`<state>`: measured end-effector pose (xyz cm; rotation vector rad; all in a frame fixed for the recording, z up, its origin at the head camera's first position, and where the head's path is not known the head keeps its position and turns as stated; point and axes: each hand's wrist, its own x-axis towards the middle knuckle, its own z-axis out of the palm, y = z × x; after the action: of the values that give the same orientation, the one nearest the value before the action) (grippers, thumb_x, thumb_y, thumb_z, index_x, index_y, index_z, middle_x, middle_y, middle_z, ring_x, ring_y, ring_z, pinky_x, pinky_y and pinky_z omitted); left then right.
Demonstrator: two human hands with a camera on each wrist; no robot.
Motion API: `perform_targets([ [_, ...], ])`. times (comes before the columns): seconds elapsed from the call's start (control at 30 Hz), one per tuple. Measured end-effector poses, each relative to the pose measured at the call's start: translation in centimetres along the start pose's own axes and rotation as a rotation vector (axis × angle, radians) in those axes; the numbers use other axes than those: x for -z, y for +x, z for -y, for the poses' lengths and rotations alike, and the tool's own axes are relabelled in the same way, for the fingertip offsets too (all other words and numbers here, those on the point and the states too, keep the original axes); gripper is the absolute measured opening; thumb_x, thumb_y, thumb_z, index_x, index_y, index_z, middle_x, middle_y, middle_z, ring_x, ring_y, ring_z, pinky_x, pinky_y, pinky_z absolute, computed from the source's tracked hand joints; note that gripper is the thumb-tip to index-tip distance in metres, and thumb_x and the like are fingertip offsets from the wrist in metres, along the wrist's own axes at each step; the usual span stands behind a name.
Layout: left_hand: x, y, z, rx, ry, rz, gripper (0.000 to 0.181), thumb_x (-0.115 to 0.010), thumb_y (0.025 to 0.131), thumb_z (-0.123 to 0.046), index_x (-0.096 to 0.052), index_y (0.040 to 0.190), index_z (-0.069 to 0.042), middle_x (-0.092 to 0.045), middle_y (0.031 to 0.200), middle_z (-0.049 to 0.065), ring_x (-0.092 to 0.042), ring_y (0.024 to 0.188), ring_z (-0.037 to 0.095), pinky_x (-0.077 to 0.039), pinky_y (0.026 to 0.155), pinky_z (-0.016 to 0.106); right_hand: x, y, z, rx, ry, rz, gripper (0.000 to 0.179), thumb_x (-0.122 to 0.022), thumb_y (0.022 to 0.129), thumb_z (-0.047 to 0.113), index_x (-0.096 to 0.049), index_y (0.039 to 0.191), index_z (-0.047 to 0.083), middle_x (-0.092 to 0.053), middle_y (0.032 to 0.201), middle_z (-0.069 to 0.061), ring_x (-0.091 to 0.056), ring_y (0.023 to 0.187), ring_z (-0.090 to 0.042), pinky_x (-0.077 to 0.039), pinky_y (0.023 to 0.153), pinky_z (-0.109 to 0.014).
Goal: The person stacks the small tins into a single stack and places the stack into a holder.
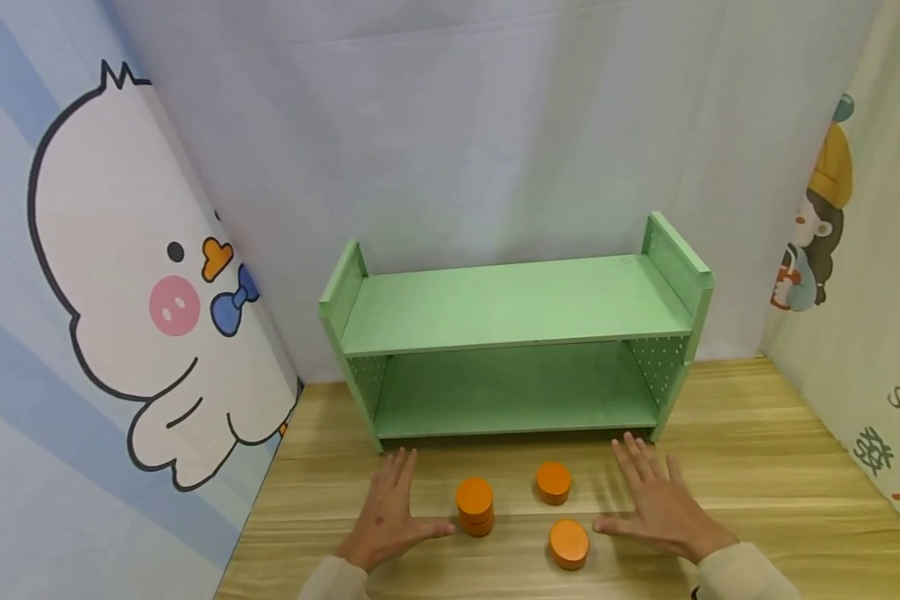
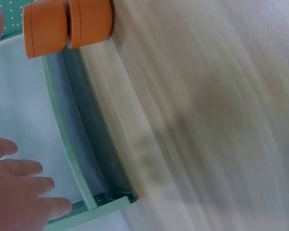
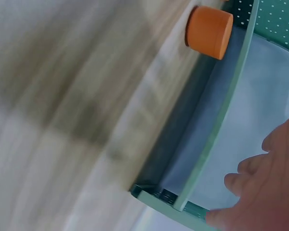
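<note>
Fingers (image 1: 405,472) on either side of 4 orange discs (image 1: 475,497)

On the wood-grain counter (image 1: 757,450): green shelf (image 1: 517,304) at twelve o'clock; towards six, an orange two-disc stack (image 1: 475,502), two single orange discs (image 1: 568,543).

Your left hand (image 1: 392,514) is pointing its straight fingers toward the far side and slightly right, with the thumb stretching out to the right. Your right hand (image 1: 657,506) is angling its straight fingers far and slightly left, its thumb stretching left. Both wrists (image 1: 712,542) are emerging from pale sleeves (image 1: 746,575) at the near side.
</note>
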<state>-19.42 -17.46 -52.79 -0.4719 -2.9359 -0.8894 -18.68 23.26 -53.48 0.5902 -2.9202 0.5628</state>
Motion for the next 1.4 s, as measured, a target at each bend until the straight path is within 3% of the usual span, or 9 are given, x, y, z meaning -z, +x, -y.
perform_targets([
  [0.13, -0.7, 0.1, 0.1, 0.017, -0.072, 0.005, 0.117, -0.088, 0.070, -0.052, -0.029, 0.153, 0.005, -0.028, 0.156, 0.030, -0.028, 0.142, 0.048, -0.029, 0.113, 0.066, -0.9, -0.1, -0.1, 0.003, 0.042, 0.010, 0.119, -0.074, 0.077, 0.066, -0.023, 0.152, -0.011, -0.019, 0.155, -0.038, -0.024, 0.140, -0.055, -0.018, 0.109, -0.076],
  [0.33, -2.3, 0.4, 0.3, 0.016, -0.215, 0.029, 0.115, -0.090, 0.071, -0.045, -0.026, 0.154, 0.005, -0.029, 0.155, 0.031, -0.030, 0.141, 0.048, -0.031, 0.112, 0.064, -2.2, -0.4, 0.0, 0.022, 0.099, 0.000, 0.124, -0.076, 0.072, 0.067, -0.025, 0.149, -0.015, -0.021, 0.153, -0.039, -0.026, 0.140, -0.054, -0.023, 0.111, -0.070],
  [0.47, -3.0, 0.5, 0.4, -0.015, -0.274, 0.009, 0.112, -0.092, 0.070, -0.038, -0.029, 0.152, 0.007, -0.032, 0.153, 0.032, -0.033, 0.139, 0.049, -0.033, 0.111, 0.064, -2.6, -0.5, 0.3, 0.025, 0.132, 0.016, 0.124, -0.078, 0.072, 0.065, -0.026, 0.148, -0.017, -0.023, 0.154, -0.038, -0.027, 0.140, -0.052, -0.025, 0.112, -0.066],
  [0.7, -3.9, 0.6, 0.5, -0.015, -0.340, -0.021, 0.102, -0.093, 0.069, -0.030, -0.039, 0.145, 0.011, -0.040, 0.146, 0.035, -0.039, 0.134, 0.052, -0.036, 0.108, 0.066, -3.3, -0.7, 0.5, 0.023, 0.186, 0.041, 0.125, -0.080, 0.071, 0.063, -0.024, 0.148, -0.017, -0.021, 0.155, -0.036, -0.029, 0.139, -0.053, -0.030, 0.110, -0.065],
  [0.93, -5.1, 0.8, 0.6, -0.062, -0.431, -0.014, 0.092, -0.092, 0.071, -0.021, -0.043, 0.140, 0.015, -0.046, 0.141, 0.034, -0.049, 0.127, 0.048, -0.045, 0.104, 0.053, -3.6, -0.8, 0.7, 0.026, 0.308, 0.069, 0.123, -0.083, 0.072, 0.058, -0.023, 0.150, -0.015, -0.022, 0.154, -0.036, -0.030, 0.139, -0.053, -0.029, 0.110, -0.063],
  [1.2, -6.1, 0.8, 0.4, -0.088, -0.508, -0.028, 0.082, -0.091, 0.072, -0.016, -0.050, 0.135, 0.016, -0.054, 0.135, 0.031, -0.053, 0.124, 0.046, -0.047, 0.103, 0.049, -4.3, -0.8, 0.4, 0.089, 0.440, 0.064, 0.105, -0.084, 0.073, 0.049, -0.039, 0.144, -0.013, -0.049, 0.143, -0.029, -0.047, 0.128, -0.049, -0.040, 0.102, -0.064],
  [1.3, -6.3, 0.8, 0.5, -0.066, -0.552, -0.027, 0.079, -0.090, 0.072, -0.016, -0.051, 0.134, 0.014, -0.056, 0.134, 0.029, -0.054, 0.124, 0.044, -0.047, 0.103, 0.045, -4.7, -0.8, 0.2, 0.117, 0.494, 0.075, 0.098, -0.085, 0.074, 0.044, -0.042, 0.141, -0.014, -0.054, 0.138, -0.026, -0.050, 0.125, -0.049, -0.045, 0.102, -0.058],
  [1.4, -6.7, 0.7, 0.6, -0.052, -0.601, -0.023, 0.077, -0.089, 0.072, -0.014, -0.052, 0.133, 0.014, -0.056, 0.133, 0.029, -0.055, 0.123, 0.043, -0.049, 0.103, 0.040, -5.0, -1.0, 0.1, 0.119, 0.546, 0.090, 0.093, -0.084, 0.076, 0.041, -0.044, 0.140, -0.013, -0.056, 0.137, -0.024, -0.052, 0.124, -0.048, -0.048, 0.104, -0.043],
])
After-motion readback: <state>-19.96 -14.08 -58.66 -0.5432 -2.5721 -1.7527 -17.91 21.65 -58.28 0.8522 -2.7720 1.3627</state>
